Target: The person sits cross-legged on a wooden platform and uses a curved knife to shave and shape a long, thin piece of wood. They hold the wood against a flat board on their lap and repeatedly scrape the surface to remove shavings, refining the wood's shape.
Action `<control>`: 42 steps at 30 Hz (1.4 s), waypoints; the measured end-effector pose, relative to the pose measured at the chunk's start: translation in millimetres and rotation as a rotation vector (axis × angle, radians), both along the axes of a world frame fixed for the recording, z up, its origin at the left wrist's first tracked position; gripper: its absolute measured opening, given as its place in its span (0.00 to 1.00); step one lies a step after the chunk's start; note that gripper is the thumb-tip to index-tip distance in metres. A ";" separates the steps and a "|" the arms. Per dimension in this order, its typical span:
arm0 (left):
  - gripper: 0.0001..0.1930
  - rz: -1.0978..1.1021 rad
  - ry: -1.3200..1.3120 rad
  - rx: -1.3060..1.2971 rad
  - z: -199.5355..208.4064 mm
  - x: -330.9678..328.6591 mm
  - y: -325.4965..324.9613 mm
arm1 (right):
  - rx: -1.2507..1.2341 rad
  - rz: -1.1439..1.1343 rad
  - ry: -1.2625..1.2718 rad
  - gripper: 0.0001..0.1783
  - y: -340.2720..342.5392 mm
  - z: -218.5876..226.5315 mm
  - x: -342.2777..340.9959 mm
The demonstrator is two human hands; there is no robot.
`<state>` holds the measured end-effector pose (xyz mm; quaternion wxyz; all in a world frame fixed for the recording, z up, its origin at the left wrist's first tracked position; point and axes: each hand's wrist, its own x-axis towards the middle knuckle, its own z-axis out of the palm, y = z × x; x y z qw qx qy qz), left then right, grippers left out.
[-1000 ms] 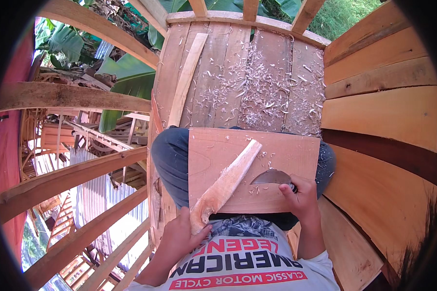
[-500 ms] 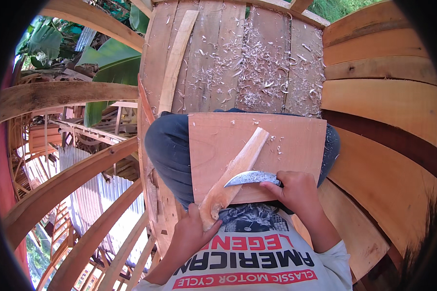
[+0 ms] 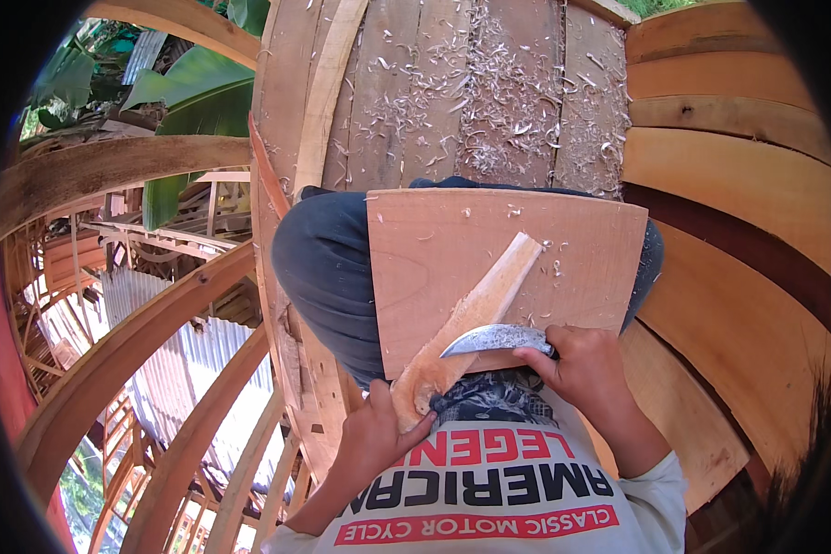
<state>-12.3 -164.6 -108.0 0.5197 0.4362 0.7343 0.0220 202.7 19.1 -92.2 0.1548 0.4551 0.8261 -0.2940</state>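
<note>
A flat wooden board [image 3: 415, 277] lies across my lap. On it rests a long pale piece of wood [image 3: 475, 314], slanting from my waist up to the right, with a wider, knotted near end. My left hand [image 3: 379, 427] is closed round that near end. In my right hand [image 3: 584, 365] is a knife with a curved, mottled steel blade [image 3: 491, 339]; its handle is mostly hidden in the fist. The blade points left and crosses the wood's middle, its thumb-side part near the board's lower right.
Curled shavings [image 3: 508, 120] litter the plank floor [image 3: 379, 111] ahead. A long wood strip [image 3: 328, 92] lies there at the left. Slatted rails [image 3: 148, 374] stand on my left, with a banana leaf [image 3: 208, 102] beyond. Wide planks [image 3: 739, 175] form a wall at right.
The view has shifted a little, so the floor sits higher and the board and hands appear farther right. Both grips are the same, and the blade still lies across the wood.
</note>
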 end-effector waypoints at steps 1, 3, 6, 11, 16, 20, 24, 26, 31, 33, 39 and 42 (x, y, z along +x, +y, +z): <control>0.31 -0.006 0.000 -0.018 0.5 -0.6 3.0 | 0.030 -0.004 0.017 0.28 -0.6 -2.1 1.0; 0.31 -0.010 0.000 -0.022 1.0 -1.2 4.9 | 0.083 -0.008 0.057 0.27 2.6 -9.0 3.0; 0.31 0.006 -0.001 -0.008 2.6 -0.9 1.7 | 0.334 -0.223 -0.049 0.29 43.3 -26.8 24.6; 0.31 0.006 -0.004 -0.015 -1.0 -2.5 0.6 | 0.185 -0.378 -0.044 0.29 62.3 2.2 34.2; 0.32 0.005 -0.020 0.011 -6.9 -1.1 5.3 | -0.016 -0.074 0.082 0.27 4.0 -2.5 -0.8; 0.33 0.025 -0.049 -0.039 -3.5 -2.3 2.8 | 0.125 -0.018 0.070 0.27 15.4 -14.5 2.2; 0.32 0.053 -0.053 -0.040 -5.0 -0.7 -0.2 | 0.293 -0.323 -0.008 0.28 61.2 -22.2 36.0; 0.32 0.053 -0.056 -0.046 -4.8 -0.1 1.1 | 0.213 -0.292 -0.011 0.28 61.8 -13.3 35.7; 0.32 0.027 -0.073 -0.060 -4.7 -2.5 7.3 | -0.057 -0.087 0.115 0.28 2.3 -6.5 2.1; 0.31 0.042 -0.090 -0.070 -4.3 -2.3 3.7 | 0.025 -0.067 0.145 0.29 3.5 -13.6 4.8; 0.31 0.080 -0.119 -0.077 -0.4 -0.3 7.7 | 0.261 -0.494 0.012 0.30 65.1 -26.9 45.6; 0.31 0.086 -0.133 -0.077 1.1 -0.7 10.5 | 0.134 -0.387 0.020 0.30 47.4 -0.9 39.6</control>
